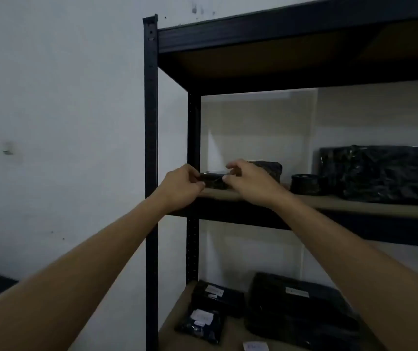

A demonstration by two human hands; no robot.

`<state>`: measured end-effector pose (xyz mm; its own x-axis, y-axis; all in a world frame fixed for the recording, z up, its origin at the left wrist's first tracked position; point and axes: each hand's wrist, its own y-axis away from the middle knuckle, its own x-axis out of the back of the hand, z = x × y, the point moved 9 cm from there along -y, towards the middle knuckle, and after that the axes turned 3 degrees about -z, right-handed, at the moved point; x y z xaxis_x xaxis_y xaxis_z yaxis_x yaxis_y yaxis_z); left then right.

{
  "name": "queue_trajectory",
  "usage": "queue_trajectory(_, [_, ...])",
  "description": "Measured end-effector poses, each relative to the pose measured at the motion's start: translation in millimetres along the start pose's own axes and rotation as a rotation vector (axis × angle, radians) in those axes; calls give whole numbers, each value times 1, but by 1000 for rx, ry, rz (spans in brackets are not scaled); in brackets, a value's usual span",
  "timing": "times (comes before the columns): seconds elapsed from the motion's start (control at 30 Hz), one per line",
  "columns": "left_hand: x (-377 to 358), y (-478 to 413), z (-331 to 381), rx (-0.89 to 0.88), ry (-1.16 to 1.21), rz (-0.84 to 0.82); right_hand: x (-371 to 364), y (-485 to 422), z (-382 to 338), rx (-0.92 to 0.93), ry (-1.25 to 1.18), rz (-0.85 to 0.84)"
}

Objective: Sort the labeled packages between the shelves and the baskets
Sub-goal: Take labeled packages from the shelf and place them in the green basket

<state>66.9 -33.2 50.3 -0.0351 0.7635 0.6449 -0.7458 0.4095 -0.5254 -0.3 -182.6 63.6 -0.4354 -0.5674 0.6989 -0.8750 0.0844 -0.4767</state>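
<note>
SORTING IN PROGRESS: A person reaches with both arms to the middle shelf point(354, 202) of a black metal shelving unit point(151, 148) set against a pale wall. The job looks partly done. A large black-wrapped package point(385, 171) lies at the right of that shelf, with a dark round package point(305, 183) just beside it and a smaller dark bundle point(270, 167) behind the right hand. On the shelf below lie a broad black package point(301, 312) with a white label, a small labeled packet point(218, 297) to its left, a second labeled packet point(200, 325) in front of that, and a loose white slip point(256, 347) at the front edge.

No basket is in view, so what remains for the baskets cannot be judged (the labels are too blurred to read).

Both arms stretch forward and up, with the wrists nearly level. The left hand point(181, 188) grips the left end of a small black package point(213, 181), fingers curled round it. The right hand point(248, 181) pinches the right end between thumb and fingertips. The package is at the front left corner of the middle shelf; whether it rests on the board or hangs just above it cannot be told.
</note>
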Motion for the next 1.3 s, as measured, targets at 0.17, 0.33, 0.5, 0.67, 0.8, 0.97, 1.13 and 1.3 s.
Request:
queue_trajectory(0.17, [-2, -31, -8, 13, -53, 40, -39, -41, 10, -171, 127, -194])
queue_trajectory(0.33, [-15, -68, -38, 183, -55, -44, -52, -74, 26, -251, 39, -171])
queue_trajectory(0.5, [-28, -94, -66, 331, 46, -110, -56, -85, 32, -302, 39, -226])
queue_trajectory(0.67, [-31, -105, -89, 391, 175, -25, -51, -85, 40, -285, -21, -85])
queue_trajectory(0.8, [-31, -104, -90, 384, 107, -12, -45, -87, 45, -277, -23, -19])
queue_trajectory(0.97, [-25, -103, -90, 304, 161, 10, -42, -88, 44, -210, -2, 33])
queue_trajectory(1.13, [-7, -95, -70, 66, 561, 175, -22, -84, 19, 8, -48, 240])
queue_trajectory(1.3, [11, -82, -55, -160, 726, 307, -13, -79, 9, 142, -267, 320])
